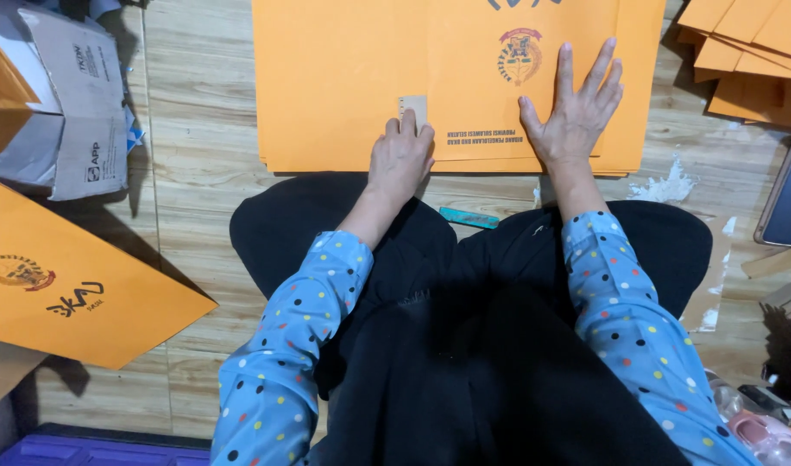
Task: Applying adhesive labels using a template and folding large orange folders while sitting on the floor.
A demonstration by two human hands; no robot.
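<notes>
A stack of large orange paper sheets (pixel 343 78) with a printed crest lies on the wooden floor in front of my crossed legs. My left hand (pixel 401 157) is shut on a small beige flat card (pixel 413 109) and presses it against the top sheet near its front edge. My right hand (pixel 576 112) lies flat on the sheet with its fingers spread, just right of the crest, holding nothing. Both sleeves are blue with coloured dots.
A teal flat object (pixel 469 217) lies on the floor between my knees. Cardboard boxes (pixel 76 103) stand at the left with another orange sheet (pixel 67 276) below them. More orange sheets (pixel 749 52) and a dark phone (pixel 788 198) are at the right.
</notes>
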